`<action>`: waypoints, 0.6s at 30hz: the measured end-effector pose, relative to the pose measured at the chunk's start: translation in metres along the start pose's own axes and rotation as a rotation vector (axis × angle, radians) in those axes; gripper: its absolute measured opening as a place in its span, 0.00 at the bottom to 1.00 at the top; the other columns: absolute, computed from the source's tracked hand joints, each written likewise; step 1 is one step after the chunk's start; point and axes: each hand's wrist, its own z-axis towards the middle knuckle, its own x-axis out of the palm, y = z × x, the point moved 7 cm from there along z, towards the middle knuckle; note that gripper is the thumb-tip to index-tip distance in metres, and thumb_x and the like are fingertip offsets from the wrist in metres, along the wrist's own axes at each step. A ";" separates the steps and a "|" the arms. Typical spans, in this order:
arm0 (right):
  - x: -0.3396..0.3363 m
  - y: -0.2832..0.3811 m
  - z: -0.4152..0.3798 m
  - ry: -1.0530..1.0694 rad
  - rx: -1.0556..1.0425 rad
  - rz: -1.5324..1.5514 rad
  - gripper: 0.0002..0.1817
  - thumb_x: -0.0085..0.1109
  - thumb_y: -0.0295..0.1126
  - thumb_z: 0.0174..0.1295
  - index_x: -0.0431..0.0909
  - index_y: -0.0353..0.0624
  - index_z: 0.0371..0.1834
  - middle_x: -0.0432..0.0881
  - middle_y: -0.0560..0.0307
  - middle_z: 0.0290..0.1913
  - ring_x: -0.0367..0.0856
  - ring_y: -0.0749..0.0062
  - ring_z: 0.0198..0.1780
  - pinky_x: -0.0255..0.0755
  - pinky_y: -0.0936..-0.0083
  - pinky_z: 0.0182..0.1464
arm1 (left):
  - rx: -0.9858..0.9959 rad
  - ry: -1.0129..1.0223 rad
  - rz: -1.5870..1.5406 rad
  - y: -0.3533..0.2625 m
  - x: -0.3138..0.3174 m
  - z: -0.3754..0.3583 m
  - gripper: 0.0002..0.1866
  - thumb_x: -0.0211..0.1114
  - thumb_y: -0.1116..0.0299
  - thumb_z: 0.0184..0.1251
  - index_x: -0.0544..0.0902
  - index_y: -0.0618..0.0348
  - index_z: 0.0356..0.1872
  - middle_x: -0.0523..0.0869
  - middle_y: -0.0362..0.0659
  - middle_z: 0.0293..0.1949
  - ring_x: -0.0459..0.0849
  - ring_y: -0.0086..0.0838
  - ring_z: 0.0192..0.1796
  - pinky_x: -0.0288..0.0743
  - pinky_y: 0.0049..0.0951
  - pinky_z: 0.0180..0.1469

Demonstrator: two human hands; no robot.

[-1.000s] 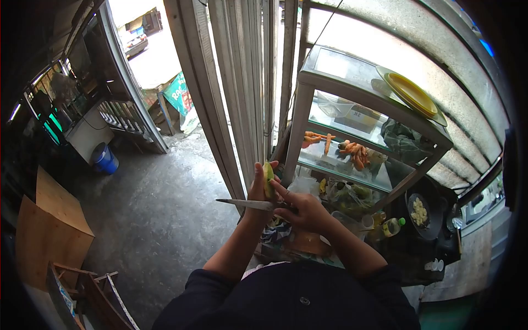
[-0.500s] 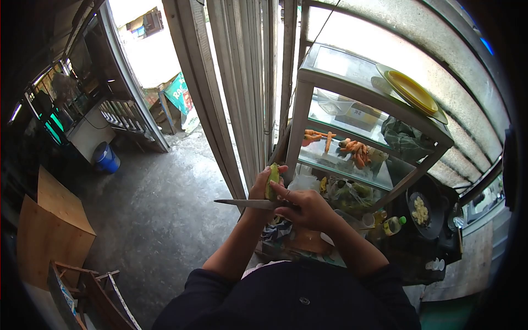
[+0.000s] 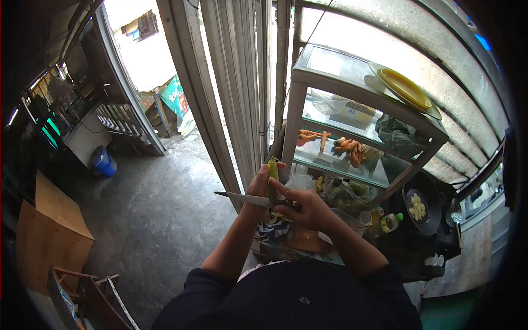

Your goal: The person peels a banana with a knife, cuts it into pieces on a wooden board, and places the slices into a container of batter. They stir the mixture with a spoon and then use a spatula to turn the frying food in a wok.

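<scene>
My left hand (image 3: 257,186) is wrapped around a long, pale green vegetable (image 3: 273,171), held upright; its exact kind I cannot make out. A knife (image 3: 245,199) is gripped in my right hand (image 3: 309,208), its blade pointing left across my left wrist. The right index finger reaches to the vegetable's side. Below the hands are a brown board (image 3: 306,241) and a dark, patterned cloth or bag (image 3: 273,231), partly hidden by my arms.
A glass cabinet (image 3: 297,104) holds carrots (image 3: 351,151) and carries yellow plates (image 3: 406,89). Bagged vegetables (image 3: 346,192), a green-capped bottle (image 3: 390,223) and a wok (image 3: 432,220) with pale pieces stand at right. Left are a blue bucket (image 3: 103,162) and a plywood box (image 3: 55,242).
The vegetable looks turned in my left hand, showing a narrower side. My right hand and the knife stay close against it. The view has shifted slightly.
</scene>
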 end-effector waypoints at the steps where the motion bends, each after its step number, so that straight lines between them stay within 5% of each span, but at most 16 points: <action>1: 0.000 0.000 0.000 0.001 0.000 -0.001 0.34 0.66 0.33 0.59 0.65 0.51 0.70 0.80 0.55 0.28 0.74 0.79 0.26 0.72 0.76 0.36 | 0.000 -0.001 -0.001 0.000 0.000 0.001 0.27 0.41 0.47 0.75 0.74 0.62 0.53 0.71 0.33 0.28 0.70 0.15 0.28 0.65 0.16 0.28; 4: 0.000 -0.003 -0.001 0.005 0.020 0.024 0.35 0.66 0.33 0.58 0.65 0.51 0.70 0.79 0.56 0.28 0.73 0.78 0.26 0.72 0.76 0.37 | -0.010 0.003 0.034 0.000 0.001 0.000 0.27 0.41 0.47 0.75 0.74 0.61 0.54 0.70 0.33 0.28 0.69 0.15 0.27 0.65 0.17 0.27; 6: 0.001 -0.006 -0.002 0.000 -0.040 0.003 0.33 0.61 0.38 0.61 0.62 0.57 0.71 0.84 0.48 0.32 0.83 0.59 0.28 0.74 0.67 0.36 | -0.033 0.033 -0.004 -0.001 0.006 -0.003 0.27 0.40 0.47 0.75 0.74 0.61 0.53 0.71 0.33 0.28 0.69 0.15 0.27 0.65 0.18 0.27; 16: -0.004 -0.010 -0.001 -0.028 -0.044 -0.017 0.32 0.62 0.38 0.61 0.64 0.57 0.71 0.82 0.46 0.29 0.81 0.59 0.27 0.72 0.67 0.35 | 0.038 -0.002 -0.103 0.006 0.010 0.004 0.24 0.38 0.52 0.77 0.74 0.62 0.54 0.70 0.32 0.26 0.66 0.13 0.25 0.61 0.14 0.25; 18: -0.008 0.000 -0.002 0.009 -0.021 -0.007 0.35 0.62 0.33 0.61 0.59 0.53 0.73 0.81 0.50 0.30 0.79 0.71 0.29 0.72 0.73 0.39 | 0.024 0.050 -0.185 0.010 0.010 0.005 0.24 0.37 0.53 0.77 0.73 0.62 0.55 0.71 0.32 0.26 0.67 0.14 0.25 0.61 0.16 0.25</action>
